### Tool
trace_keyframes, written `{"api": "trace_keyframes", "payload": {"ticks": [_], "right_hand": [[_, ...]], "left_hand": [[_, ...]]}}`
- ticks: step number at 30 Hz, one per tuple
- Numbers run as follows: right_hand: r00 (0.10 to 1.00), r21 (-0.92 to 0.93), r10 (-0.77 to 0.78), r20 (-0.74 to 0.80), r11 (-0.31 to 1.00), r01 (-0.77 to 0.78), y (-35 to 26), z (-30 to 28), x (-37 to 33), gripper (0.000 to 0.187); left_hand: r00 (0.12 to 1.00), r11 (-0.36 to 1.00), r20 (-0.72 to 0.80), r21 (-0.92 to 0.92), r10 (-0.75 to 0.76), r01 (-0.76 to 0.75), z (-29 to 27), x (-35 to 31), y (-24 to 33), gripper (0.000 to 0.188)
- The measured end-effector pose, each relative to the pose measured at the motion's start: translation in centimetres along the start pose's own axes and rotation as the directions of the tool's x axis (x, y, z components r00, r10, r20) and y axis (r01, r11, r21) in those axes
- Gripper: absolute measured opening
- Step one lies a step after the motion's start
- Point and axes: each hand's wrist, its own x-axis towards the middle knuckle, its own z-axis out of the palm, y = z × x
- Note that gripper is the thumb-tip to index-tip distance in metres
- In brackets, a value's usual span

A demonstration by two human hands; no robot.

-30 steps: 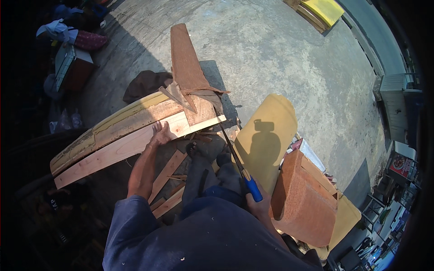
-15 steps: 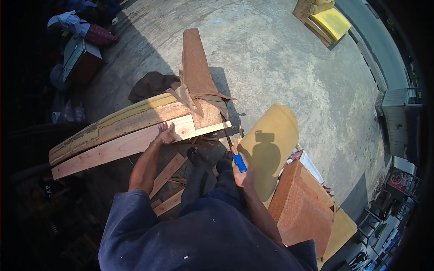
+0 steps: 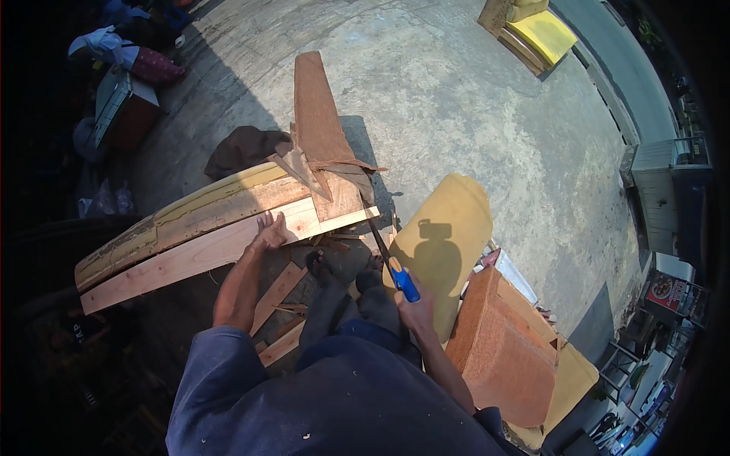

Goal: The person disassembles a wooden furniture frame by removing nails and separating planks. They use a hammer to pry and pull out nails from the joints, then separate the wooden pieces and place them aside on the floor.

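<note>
My left hand (image 3: 270, 232) presses flat on the edge of a long pale wooden plank (image 3: 205, 254) that lies across a wooden frame, fingers spread over it. My right hand (image 3: 414, 308) grips the blue handle of a dark-bladed tool (image 3: 391, 262) whose tip reaches up to the plank's right end, near a brown woven panel (image 3: 319, 125) standing out from the frame. My two feet (image 3: 350, 277) stand just below the plank.
A yellow foam cushion (image 3: 449, 243) and an orange woven cushion (image 3: 506, 349) lie to the right. Wood offcuts (image 3: 277, 292) sit by my feet. A dark cloth (image 3: 243, 148) lies behind the frame; a box and bags (image 3: 122, 102) at far left; yellow cushions (image 3: 540, 34) far off on the concrete.
My right hand has shifted with the blue-handled tool, its blade now angled up to the plank's right end. The left hand has stayed on the plank. The view has tilted slightly.
</note>
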Motion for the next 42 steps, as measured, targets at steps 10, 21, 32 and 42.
{"api": "trace_keyframes", "payload": {"ticks": [10, 21, 32, 42], "right_hand": [[1.000, 0.029, 0.023, 0.001, 0.999, -0.023, 0.9, -1.3, -0.7, 0.059], [0.874, -0.737, -0.478, -0.093, 0.623, 0.262, 12.4, -7.1, -9.4, 0.068], [0.936, -0.828, -0.302, -0.179, 0.560, 0.022, 20.0, 3.3, 0.6, 0.046], [0.959, -0.606, -0.218, 0.181, 0.743, 0.283, 4.4, 20.5, 11.8, 0.034]], "left_hand": [[0.989, 0.989, 0.146, -0.149, 0.002, 0.020, -2.1, -1.0, 5.2, 0.083], [0.970, 0.796, 0.136, -0.554, -0.203, 0.244, -12.2, -0.9, 11.2, 0.068], [0.825, 0.232, 0.242, -0.885, -0.511, 0.404, 3.4, -20.2, 12.2, 0.051], [0.663, 0.011, 0.575, -0.751, -0.479, 0.660, 26.3, -32.1, 2.3, 0.043]]}}
